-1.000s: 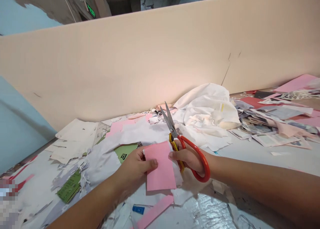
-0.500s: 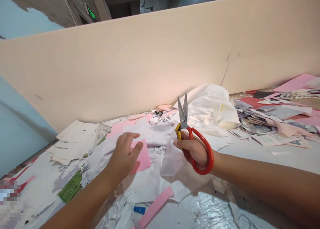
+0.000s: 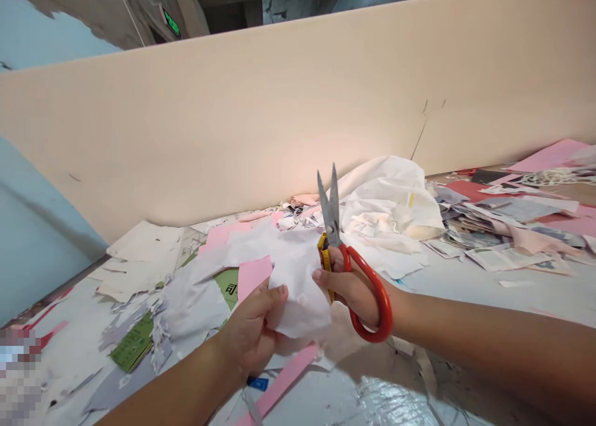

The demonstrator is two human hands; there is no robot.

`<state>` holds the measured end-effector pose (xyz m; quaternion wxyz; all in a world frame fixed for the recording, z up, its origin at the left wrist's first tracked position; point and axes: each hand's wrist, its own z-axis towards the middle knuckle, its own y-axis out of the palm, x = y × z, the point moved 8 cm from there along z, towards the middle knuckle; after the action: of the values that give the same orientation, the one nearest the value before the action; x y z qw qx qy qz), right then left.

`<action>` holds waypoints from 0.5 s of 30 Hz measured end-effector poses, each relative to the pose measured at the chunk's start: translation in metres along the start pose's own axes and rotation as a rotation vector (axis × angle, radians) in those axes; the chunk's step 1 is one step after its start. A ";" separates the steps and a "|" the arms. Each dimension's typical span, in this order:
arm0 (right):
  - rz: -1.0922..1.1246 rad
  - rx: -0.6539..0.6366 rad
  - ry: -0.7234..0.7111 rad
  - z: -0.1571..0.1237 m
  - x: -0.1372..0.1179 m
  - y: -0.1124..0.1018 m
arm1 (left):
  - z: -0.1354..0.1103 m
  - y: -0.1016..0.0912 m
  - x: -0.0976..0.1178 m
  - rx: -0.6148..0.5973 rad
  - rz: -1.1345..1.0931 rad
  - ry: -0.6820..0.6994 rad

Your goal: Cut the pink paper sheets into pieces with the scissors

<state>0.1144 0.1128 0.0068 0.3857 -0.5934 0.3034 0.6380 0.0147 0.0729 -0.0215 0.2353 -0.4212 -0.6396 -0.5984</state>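
Observation:
My right hand is closed round red-handled scissors, whose blades point up and stand slightly apart. A small yellow piece with dark marks is also at its fingers. Between my two hands is a thin white sheet, paper or cloth, I cannot tell which. My right thumb and fingers pinch its right side. The left side is gripped by my left hand, thumb on top. Just behind my left hand lie a pink sheet and a green printed sheet.
White, pink and green scraps cover the table. A crumpled white heap stands against the beige panel. Stacked paper pieces lie at the right. A pink strip and a blue tag are near the front.
My left hand has moved right and down and has taken hold of the white sheet. The right hand, with scissors and sheet, has shifted slightly left. The green printed sheet has come into view.

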 end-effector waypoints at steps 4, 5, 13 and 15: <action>-0.190 -0.085 -0.104 -0.003 -0.008 0.007 | 0.001 0.005 -0.008 -0.108 -0.050 -0.043; -0.243 -0.090 -0.147 -0.005 -0.014 0.008 | 0.002 0.004 -0.009 -0.103 -0.031 -0.041; -0.444 0.135 -0.199 -0.005 -0.024 -0.009 | 0.005 -0.006 0.000 0.024 0.196 0.093; -0.430 0.113 -0.182 -0.004 -0.018 -0.009 | 0.003 -0.001 -0.007 -0.066 0.190 0.011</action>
<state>0.1237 0.1119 0.0249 0.5710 -0.5621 0.1692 0.5739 0.0183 0.0741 -0.0277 0.2803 -0.4843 -0.5754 -0.5965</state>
